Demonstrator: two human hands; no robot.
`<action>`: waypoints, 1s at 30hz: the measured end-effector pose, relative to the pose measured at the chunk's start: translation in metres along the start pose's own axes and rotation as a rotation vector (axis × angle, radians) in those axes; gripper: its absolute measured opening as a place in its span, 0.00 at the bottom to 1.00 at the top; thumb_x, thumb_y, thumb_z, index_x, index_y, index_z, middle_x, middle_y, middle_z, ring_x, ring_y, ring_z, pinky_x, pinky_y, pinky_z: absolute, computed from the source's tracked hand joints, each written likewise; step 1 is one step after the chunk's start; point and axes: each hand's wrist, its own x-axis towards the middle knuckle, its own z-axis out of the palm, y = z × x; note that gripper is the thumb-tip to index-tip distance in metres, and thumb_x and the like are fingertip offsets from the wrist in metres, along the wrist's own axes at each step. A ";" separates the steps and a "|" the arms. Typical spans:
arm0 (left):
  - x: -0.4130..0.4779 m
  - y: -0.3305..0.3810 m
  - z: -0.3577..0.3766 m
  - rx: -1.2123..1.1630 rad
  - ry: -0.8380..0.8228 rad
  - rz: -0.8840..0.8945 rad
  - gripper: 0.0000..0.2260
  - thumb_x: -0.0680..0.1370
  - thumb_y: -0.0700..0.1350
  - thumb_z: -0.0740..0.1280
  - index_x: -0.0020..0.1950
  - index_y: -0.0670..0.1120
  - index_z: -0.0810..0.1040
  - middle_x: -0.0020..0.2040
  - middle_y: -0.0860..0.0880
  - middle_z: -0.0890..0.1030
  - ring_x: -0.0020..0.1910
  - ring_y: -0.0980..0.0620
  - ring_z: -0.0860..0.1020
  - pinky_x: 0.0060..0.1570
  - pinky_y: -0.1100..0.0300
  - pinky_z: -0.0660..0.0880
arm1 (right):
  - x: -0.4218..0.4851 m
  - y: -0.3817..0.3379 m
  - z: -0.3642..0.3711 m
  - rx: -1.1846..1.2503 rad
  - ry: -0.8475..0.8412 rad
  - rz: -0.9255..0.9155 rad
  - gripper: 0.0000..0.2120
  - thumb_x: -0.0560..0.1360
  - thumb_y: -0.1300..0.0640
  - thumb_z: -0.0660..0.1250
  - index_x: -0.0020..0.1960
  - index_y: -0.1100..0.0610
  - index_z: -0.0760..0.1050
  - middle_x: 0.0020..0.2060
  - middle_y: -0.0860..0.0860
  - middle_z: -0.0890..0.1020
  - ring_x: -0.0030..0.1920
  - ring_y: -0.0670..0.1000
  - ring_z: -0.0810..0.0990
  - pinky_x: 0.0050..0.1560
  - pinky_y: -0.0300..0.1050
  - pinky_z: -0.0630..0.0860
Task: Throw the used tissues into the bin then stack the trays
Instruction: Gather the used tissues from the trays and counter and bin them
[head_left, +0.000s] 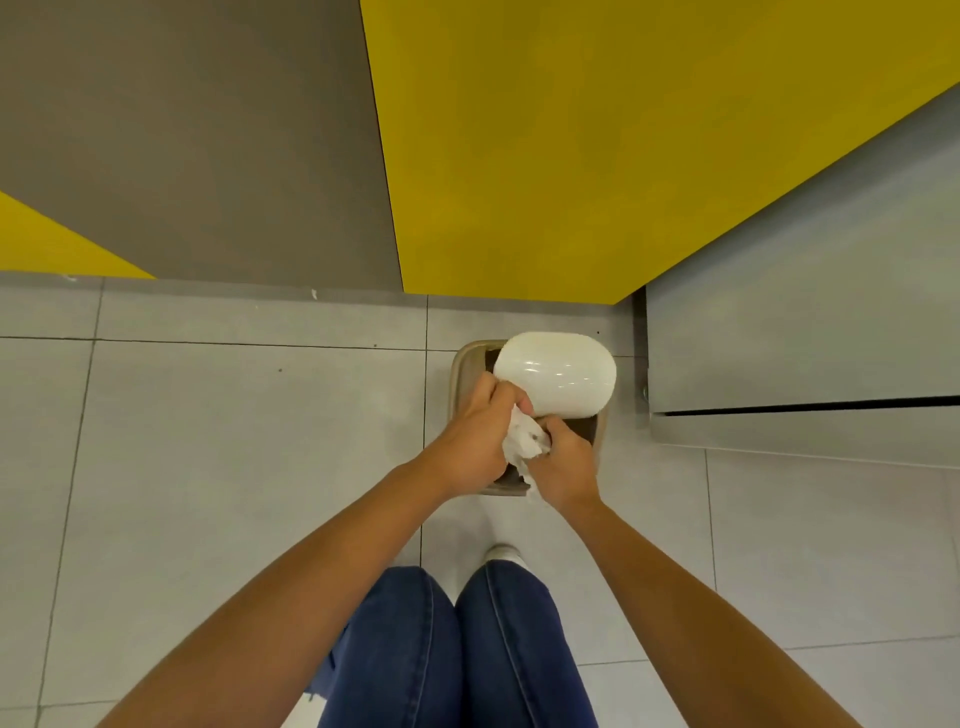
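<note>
Left hand (475, 436) and right hand (563, 467) both clutch the crumpled white paper tissue (524, 441) over the front rim of the beige plastic bin (464, 364). Glossy white lid (556, 374) is tilted open, presumably so the wad drops in.

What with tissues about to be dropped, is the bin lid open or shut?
Open: the white lid stands tipped up; the bin shows dark inside below.

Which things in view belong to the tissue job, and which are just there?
Job: tissues, bin, white lid, left hand and right hand, both gripping the tissues.
Just there: yellow panel, grey cabinet, floor tiles.
</note>
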 end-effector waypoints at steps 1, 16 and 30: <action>0.001 -0.002 0.003 0.025 0.014 0.025 0.23 0.71 0.31 0.65 0.64 0.45 0.65 0.63 0.47 0.61 0.59 0.51 0.64 0.60 0.63 0.68 | 0.001 0.001 0.002 -0.054 0.003 0.004 0.08 0.79 0.59 0.61 0.56 0.61 0.73 0.47 0.52 0.76 0.50 0.52 0.76 0.51 0.40 0.74; 0.024 -0.021 0.056 0.724 -0.110 0.109 0.16 0.77 0.33 0.62 0.64 0.40 0.68 0.61 0.42 0.71 0.58 0.46 0.74 0.56 0.56 0.75 | 0.023 0.032 -0.002 -0.073 -0.052 0.167 0.14 0.78 0.61 0.62 0.63 0.61 0.74 0.58 0.57 0.79 0.58 0.57 0.77 0.61 0.54 0.75; 0.023 -0.012 0.064 0.740 -0.176 -0.003 0.16 0.75 0.32 0.64 0.63 0.40 0.71 0.59 0.41 0.74 0.55 0.44 0.77 0.54 0.55 0.76 | 0.002 0.026 -0.013 -0.101 -0.106 0.151 0.17 0.81 0.61 0.54 0.68 0.59 0.69 0.64 0.56 0.74 0.63 0.55 0.73 0.63 0.43 0.69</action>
